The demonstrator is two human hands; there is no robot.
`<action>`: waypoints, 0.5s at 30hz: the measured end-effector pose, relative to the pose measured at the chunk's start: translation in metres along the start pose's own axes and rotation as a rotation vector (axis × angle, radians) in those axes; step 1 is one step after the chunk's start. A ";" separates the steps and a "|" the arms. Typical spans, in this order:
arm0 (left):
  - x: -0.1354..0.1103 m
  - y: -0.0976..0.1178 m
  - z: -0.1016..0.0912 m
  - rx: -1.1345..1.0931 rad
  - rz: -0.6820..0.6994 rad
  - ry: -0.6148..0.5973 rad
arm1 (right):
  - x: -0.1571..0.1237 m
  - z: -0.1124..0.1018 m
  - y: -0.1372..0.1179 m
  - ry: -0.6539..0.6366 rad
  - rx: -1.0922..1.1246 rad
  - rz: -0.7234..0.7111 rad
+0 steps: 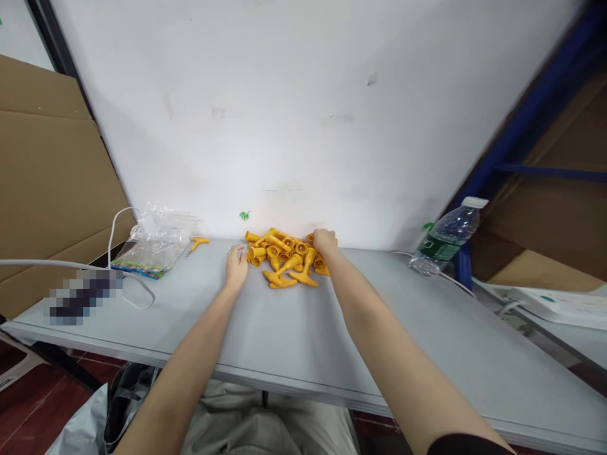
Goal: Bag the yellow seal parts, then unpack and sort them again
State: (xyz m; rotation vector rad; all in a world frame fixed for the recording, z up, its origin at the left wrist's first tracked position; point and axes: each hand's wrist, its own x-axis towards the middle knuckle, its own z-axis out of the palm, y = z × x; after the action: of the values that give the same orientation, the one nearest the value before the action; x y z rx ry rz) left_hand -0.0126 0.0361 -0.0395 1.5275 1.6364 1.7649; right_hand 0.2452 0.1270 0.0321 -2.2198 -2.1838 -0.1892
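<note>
A heap of several yellow T-shaped plastic parts point(283, 258) lies at the far middle of the grey table point(303, 328), close to the white wall. My left hand point(236, 265) rests flat on the table just left of the heap, fingers stretched toward it and holding nothing. My right hand point(324, 241) reaches onto the right top of the heap, fingers curled down among the parts; what they hold, if anything, is hidden. One more yellow part point(198, 242) lies apart to the left.
Clear plastic bags point(159, 241) with a coloured strip lie at the far left, beside a white cable point(118, 278) and a blurred dark object point(83, 296). A water bottle point(448, 237) lies at the far right. Cardboard stands left, blue shelving right.
</note>
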 end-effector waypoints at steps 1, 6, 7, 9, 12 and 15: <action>0.000 0.000 0.000 -0.002 0.006 0.003 | -0.001 -0.002 -0.001 0.004 -0.003 -0.012; 0.000 -0.001 0.001 -0.001 0.039 0.015 | -0.004 -0.019 -0.003 0.077 -0.015 -0.091; -0.001 -0.001 0.000 0.010 0.053 0.015 | -0.004 -0.025 -0.003 0.107 -0.006 -0.101; -0.003 0.003 -0.001 0.041 0.100 0.008 | -0.005 -0.036 -0.004 0.185 0.057 -0.118; -0.008 0.012 -0.004 0.072 0.221 -0.027 | -0.011 -0.050 -0.005 0.367 0.272 -0.170; -0.014 0.025 -0.007 0.083 0.355 -0.101 | -0.031 -0.055 -0.012 0.590 0.568 -0.249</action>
State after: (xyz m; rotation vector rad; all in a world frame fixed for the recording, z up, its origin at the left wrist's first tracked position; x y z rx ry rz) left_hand -0.0021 0.0142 -0.0238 2.0141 1.4761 1.7683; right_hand 0.2286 0.0906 0.0822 -1.3734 -1.8635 -0.1710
